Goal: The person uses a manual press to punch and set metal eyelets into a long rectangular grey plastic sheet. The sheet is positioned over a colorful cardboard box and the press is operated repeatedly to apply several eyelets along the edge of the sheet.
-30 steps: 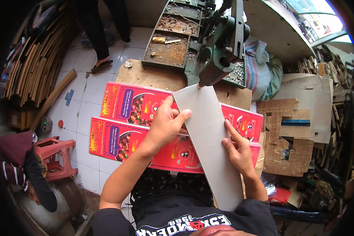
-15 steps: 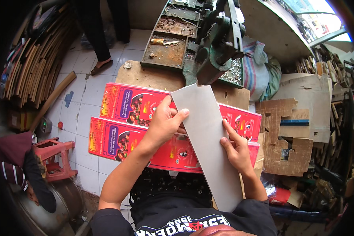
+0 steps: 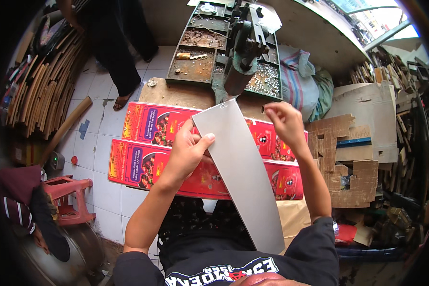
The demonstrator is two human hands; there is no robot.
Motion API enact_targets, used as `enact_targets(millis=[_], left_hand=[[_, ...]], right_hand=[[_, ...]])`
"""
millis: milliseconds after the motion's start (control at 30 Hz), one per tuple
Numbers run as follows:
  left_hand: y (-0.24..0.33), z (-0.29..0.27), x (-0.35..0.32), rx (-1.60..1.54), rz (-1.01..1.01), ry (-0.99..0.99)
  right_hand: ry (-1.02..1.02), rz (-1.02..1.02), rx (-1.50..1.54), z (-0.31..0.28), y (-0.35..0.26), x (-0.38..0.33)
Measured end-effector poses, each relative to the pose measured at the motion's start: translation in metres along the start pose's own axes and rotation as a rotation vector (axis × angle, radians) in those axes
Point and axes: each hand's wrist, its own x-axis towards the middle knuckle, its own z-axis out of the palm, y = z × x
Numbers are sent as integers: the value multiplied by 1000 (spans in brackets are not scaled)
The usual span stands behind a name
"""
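My left hand (image 3: 188, 151) grips the left edge of a long pale grey panel (image 3: 245, 181), its thumb on top and its fingers underneath. The panel slants from my body up to the foot of a green hand press (image 3: 240, 71). A small ring (image 3: 223, 106) shows at the panel's far end. Off the panel to the right, my right hand (image 3: 288, 125) is raised with thumb and fingers pinched together; whatever is between them is too small to make out. Two rows of red printed panels (image 3: 140, 164) lie under my left hand and the grey panel.
A compartment tray (image 3: 195, 66) with small metal rings flanks the press. Striped sacks (image 3: 298, 78) and cut cardboard (image 3: 324, 162) are on the right. To the left are a red stool (image 3: 69, 190), stacked boards (image 3: 38, 81), a standing person (image 3: 124, 52) and another person's arm (image 3: 50, 224).
My right hand has let go of the panel's right edge and risen toward the press. The grey panel has shifted left, and the ring at its far end now shows.
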Motion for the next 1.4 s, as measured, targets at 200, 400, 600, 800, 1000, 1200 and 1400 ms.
enact_targets(millis=[200, 400, 600, 800, 1000, 1200, 1400], left_hand=[[-13, -9, -8, -65, -31, -6], [-14, -11, -12, -101, -16, -13], [-17, -15, -12, -97, -32, -21], [-16, -16, -13, -102, -41, -13], [-13, -11, -11, -99, -33, -7], [-17, -13, -9, -108, -29, -3], [-15, -14, -11, -116, -39, -1]], right_hand=[[80, -70, -319, 22, 25, 84], [-2, -218, -503, 32, 32, 109], [22, -291, -559, 33, 32, 106], [-32, -414, -53, 38, -9, 82], [85, -230, -345, 37, 16, 95], [13, -304, -60, 37, 18, 93], [-236, -352, 143, 44, -32, 70]])
